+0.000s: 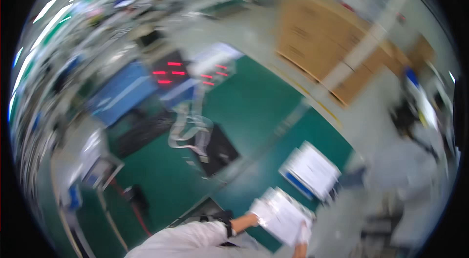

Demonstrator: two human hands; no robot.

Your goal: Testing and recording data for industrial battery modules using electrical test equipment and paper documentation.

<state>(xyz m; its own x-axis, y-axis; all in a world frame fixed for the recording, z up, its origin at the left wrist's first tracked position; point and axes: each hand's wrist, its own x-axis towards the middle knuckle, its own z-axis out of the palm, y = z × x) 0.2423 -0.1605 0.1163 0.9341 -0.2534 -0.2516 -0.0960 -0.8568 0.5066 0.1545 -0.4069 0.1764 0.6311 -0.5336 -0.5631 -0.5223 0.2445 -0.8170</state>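
Observation:
Near the bottom of the head view, a white sheet-topped stack of papers (282,223) is between my two white-gloved hands, over the near edge of the green table. My left hand (263,212) is closed on its left edge, and something shiny and clear lies along the top there. At the opposite edge my right hand (304,233) grips it, fingers partly hidden. Just beyond lies a second paper stack (312,170) with a blue layer showing at its side. Motion blur hides finer detail.
The green table (259,92) carries a blue-screen monitor (122,92), a dark keyboard (144,133), boxes with red lit displays (171,72), a black pad (217,150) and pale looped cables (183,133). Large cardboard boxes (317,38) stand beyond; a blurred grey shape (400,165) is at right.

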